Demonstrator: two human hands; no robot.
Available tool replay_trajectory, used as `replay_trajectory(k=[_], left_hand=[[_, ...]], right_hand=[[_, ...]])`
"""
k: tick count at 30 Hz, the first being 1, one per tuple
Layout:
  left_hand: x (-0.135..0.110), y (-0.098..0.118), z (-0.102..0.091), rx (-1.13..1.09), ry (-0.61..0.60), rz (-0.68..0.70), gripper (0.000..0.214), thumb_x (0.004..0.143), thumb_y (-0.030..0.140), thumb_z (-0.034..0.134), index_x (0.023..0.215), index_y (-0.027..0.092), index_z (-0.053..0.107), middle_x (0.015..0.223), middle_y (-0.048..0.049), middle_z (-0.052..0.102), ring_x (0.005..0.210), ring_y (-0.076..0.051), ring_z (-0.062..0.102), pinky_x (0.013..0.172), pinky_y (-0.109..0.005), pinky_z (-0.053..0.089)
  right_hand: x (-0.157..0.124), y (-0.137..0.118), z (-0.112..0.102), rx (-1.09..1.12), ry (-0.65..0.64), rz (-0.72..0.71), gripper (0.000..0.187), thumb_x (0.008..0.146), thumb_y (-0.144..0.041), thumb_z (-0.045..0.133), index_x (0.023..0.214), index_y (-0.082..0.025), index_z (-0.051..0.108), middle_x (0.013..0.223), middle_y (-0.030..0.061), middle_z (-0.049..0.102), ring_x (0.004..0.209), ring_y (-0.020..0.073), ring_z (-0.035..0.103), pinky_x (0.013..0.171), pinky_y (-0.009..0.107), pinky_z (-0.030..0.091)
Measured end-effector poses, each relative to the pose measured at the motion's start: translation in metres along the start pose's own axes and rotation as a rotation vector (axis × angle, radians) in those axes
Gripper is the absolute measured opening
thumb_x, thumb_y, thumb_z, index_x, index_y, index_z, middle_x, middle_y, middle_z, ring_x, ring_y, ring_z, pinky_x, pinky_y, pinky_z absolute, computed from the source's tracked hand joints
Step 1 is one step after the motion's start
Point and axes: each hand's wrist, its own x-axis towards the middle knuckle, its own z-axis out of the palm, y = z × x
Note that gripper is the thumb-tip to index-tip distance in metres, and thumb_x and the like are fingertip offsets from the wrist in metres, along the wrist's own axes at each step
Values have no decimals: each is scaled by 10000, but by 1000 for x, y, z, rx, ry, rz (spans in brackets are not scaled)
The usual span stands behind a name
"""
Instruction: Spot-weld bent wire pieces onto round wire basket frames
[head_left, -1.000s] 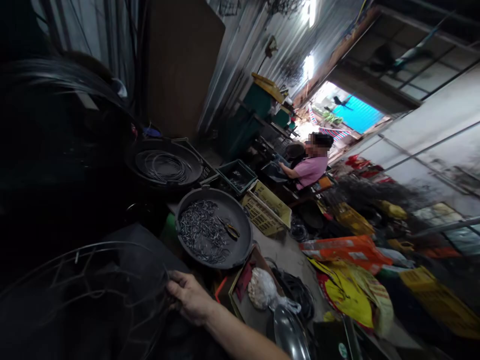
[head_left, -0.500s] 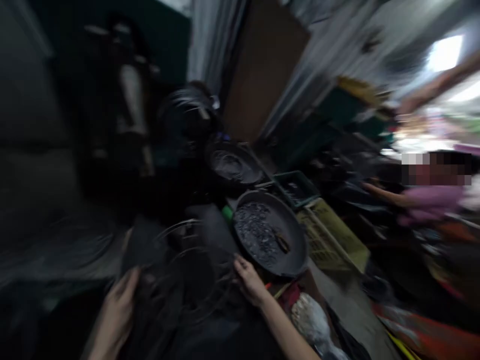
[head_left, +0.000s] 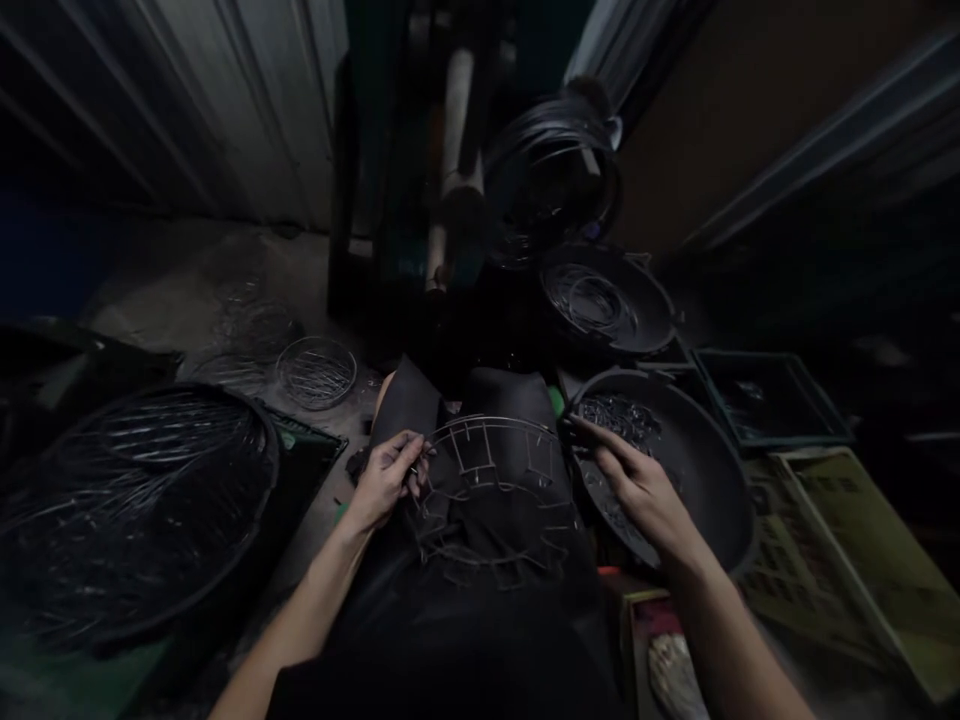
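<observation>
Two bare hands meet around a round wire frame, which lies over the person's dark-clothed lap, its upper rim curving between them. The left hand is closed, fingers pinching the frame at its left edge. The right hand has its fingers stretched forward and close together near the frame's right end, above the near-left side of a dark round pan; whether its fingertips grip the wire, I cannot tell. Short metal pieces lie in that pan. Just beyond it, a second pan holds looped wire. To the right stand a green crate and, nearer, a yellow crate. On the left, a large dark basin is filled with thin metal wires, and a round wire piece lies on the floor behind it. A thick wire coil sits ahead, near a dim upright machine
</observation>
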Motion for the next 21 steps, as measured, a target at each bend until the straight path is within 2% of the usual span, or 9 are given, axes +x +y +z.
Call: replay_trajectory(k=[2,4,8,11,15,19,21], left_hand=[[-2,1,2,36,-4,-2,441,731,576,628,781,143,559,516,24,535,348,-53,447,334,-135,267],[-5,2,4,73,-18,-4,430,754,566,609,788,142,550,522,32,530,356,-48,448,346,-129,286],[-13,3,10,102,-42,11,427,772,564,590,784,138,555,535,36,520,375,-46,445,358,-135,328],[-18,3,16,129,-44,15,424,791,558,572,768,134,566,535,32,520,387,-49,453,368,-140,349],[-22,0,21,131,-47,-25,431,796,555,567,737,128,576,510,30,510,377,-44,438,371,-138,340],[-18,-4,14,135,-87,-88,444,772,546,607,956,142,625,533,38,522,390,-51,445,384,-144,355],[-11,1,9,180,-120,-109,477,756,556,621,991,141,638,515,38,512,390,-58,438,384,-152,353]], right_hand=[[17,-22,-1,-33,-133,-94,402,850,-424,481,1166,-237,645,1178,53,648,1105,227,589,983,382,437],[29,-34,-2,-65,-265,-127,369,839,-415,518,1115,-227,676,1126,52,673,1045,226,620,941,357,466],[35,-37,-12,-116,-489,-90,386,819,-469,548,1083,-227,691,1055,42,700,976,239,649,865,332,504],[32,-31,-18,-170,-527,-34,405,823,-513,515,1013,-215,713,1018,51,711,940,256,655,848,341,499],[32,-21,-16,-69,-646,80,448,821,-570,491,900,-187,710,908,50,712,856,249,650,762,321,496],[43,-12,-9,83,-762,114,414,783,-581,546,747,-185,663,716,23,660,708,199,610,667,291,463],[48,-11,-7,149,-805,86,395,790,-561,547,710,-186,637,672,13,632,662,171,580,652,282,443]])
